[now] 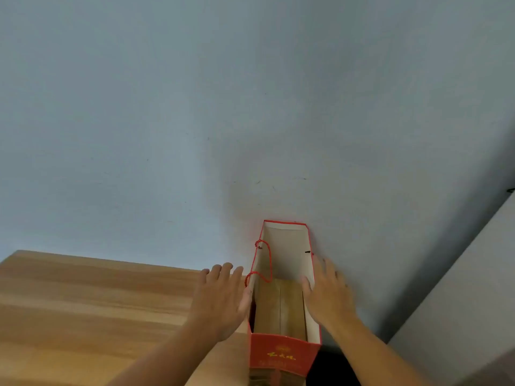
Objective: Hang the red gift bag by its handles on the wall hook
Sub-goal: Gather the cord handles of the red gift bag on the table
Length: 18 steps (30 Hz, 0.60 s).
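Note:
The red gift bag (pixel 282 355) stands upright at the right end of a wooden table, its open mouth facing me and its pale inside showing. A red cord handle (pixel 264 260) droops over the bag's left wall. My left hand (pixel 223 299) lies flat against the outside of the left wall, fingers spread. My right hand (pixel 327 291) rests against the right wall, thumb over the rim. Neither hand grips the handles. No wall hook is in view.
The wooden table (pixel 83 307) runs to the left and meets a pale blue-grey wall (pixel 195 121) behind the bag. A grey panel or cabinet side (pixel 468 296) stands at the right, with a dark gap below the bag's right corner.

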### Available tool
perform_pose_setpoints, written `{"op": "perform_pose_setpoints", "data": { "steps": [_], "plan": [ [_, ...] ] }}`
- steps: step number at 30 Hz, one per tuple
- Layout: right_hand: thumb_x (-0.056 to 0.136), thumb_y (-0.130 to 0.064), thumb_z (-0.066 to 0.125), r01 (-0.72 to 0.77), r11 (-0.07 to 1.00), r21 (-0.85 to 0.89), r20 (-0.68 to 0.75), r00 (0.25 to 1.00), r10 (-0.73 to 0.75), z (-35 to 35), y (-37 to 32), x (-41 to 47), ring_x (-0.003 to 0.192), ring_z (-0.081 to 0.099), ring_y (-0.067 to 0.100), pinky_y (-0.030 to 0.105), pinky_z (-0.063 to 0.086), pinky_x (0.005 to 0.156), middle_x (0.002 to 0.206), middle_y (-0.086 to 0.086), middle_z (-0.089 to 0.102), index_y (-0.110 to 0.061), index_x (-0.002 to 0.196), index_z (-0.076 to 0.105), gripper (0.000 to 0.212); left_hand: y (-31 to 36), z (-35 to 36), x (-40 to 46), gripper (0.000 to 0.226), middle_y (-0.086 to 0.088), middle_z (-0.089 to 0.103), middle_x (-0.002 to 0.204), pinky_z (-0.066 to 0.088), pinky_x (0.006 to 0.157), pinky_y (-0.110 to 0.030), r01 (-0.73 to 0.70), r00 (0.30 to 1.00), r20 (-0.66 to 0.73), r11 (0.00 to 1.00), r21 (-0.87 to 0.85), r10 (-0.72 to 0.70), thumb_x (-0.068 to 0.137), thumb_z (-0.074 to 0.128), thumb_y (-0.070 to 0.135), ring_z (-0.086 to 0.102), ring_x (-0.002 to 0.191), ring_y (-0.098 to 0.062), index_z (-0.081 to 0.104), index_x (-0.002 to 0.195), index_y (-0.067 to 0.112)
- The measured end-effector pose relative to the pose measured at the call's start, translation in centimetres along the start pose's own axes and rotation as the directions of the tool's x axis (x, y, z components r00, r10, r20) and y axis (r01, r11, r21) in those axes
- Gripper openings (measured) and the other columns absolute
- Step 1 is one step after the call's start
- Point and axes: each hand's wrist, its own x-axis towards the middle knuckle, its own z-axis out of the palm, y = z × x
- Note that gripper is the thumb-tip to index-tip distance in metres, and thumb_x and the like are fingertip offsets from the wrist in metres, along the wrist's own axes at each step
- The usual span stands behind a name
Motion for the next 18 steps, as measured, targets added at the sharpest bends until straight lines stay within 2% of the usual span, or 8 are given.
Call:
{"op": "perform_pose_setpoints", "data": {
  "steps": [2,6,9,12,15,18],
  "plan": [
    [0.1,-0.052,0.036,-0.11,0.982,0.156,0.121,0.988,0.091,0.1,0.4,0.2,0.141,0.038,0.035,0.05,0.044,0.108,0.162,0.011,0.026,-0.022,0.156,0.016,0.067,-0.1,0.0,-0.1,0.054,-0.006,0.056,0.139,0.044,0.104,-0.048,0.012,1.0,-0.001,0.999,-0.029,-0.012,0.096,0.032,0.053,0.051,0.123,-0.028,0.047,0.136,0.02],
    [0.093,-0.064,0.032,-0.209,0.91,0.358,0.337,0.938,0.083,1.1,0.7,0.7,0.135,0.048,0.029,0.048,0.043,0.111,0.15,0.007,0.049,-0.022,0.152,0.033,0.073,0.0,0.7,-0.4,0.053,-0.005,0.058,0.135,0.044,0.102,-0.048,-0.013,0.999,-0.037,0.999,-0.029,0.012,0.095,0.031,0.053,0.052,0.12,-0.027,0.048,0.133,0.021],
    [0.1,-0.054,0.036,-0.227,0.877,0.424,0.381,0.923,0.054,1.3,0.6,0.6,0.136,0.049,0.03,0.045,0.042,0.112,0.148,0.009,0.053,-0.02,0.151,0.037,0.061,-0.3,0.8,-0.8,0.053,-0.004,0.06,0.13,0.045,0.099,-0.047,-0.011,0.998,-0.067,1.0,-0.015,0.01,0.094,0.03,0.054,0.054,0.116,-0.027,0.05,0.129,0.021],
    [0.101,-0.05,0.041,-0.247,0.863,0.441,0.394,0.917,0.061,1.4,0.7,0.6,0.134,0.051,0.03,0.045,0.044,0.111,0.147,0.009,0.054,-0.019,0.151,0.038,0.059,-0.4,0.7,-1.2,0.053,-0.005,0.062,0.125,0.047,0.095,-0.046,-0.005,0.996,-0.084,1.0,-0.007,0.004,0.094,0.03,0.055,0.056,0.111,-0.027,0.052,0.127,0.02],
    [0.1,-0.04,0.052,-0.274,0.807,0.524,0.38,0.923,0.067,1.4,0.8,0.6,0.121,0.06,0.028,0.042,0.051,0.101,0.137,0.009,0.062,-0.015,0.146,0.045,0.053,-0.5,0.5,-1.6,0.058,-0.005,0.061,0.126,0.047,0.096,-0.047,0.003,0.997,-0.073,1.0,-0.003,-0.004,0.094,0.025,0.055,0.055,0.111,-0.028,0.051,0.13,0.019],
    [0.099,-0.028,0.058,-0.268,0.772,0.576,0.309,0.946,0.098,1.6,1.0,0.6,0.094,0.064,0.02,0.03,0.053,0.078,0.119,0.008,0.069,-0.01,0.137,0.054,0.042,-0.5,0.3,-1.9,0.061,-0.006,0.06,0.127,0.046,0.097,-0.047,0.005,0.998,-0.07,1.0,-0.007,-0.005,0.093,0.021,0.055,0.055,0.112,-0.028,0.05,0.131,0.018]
  ]
}}
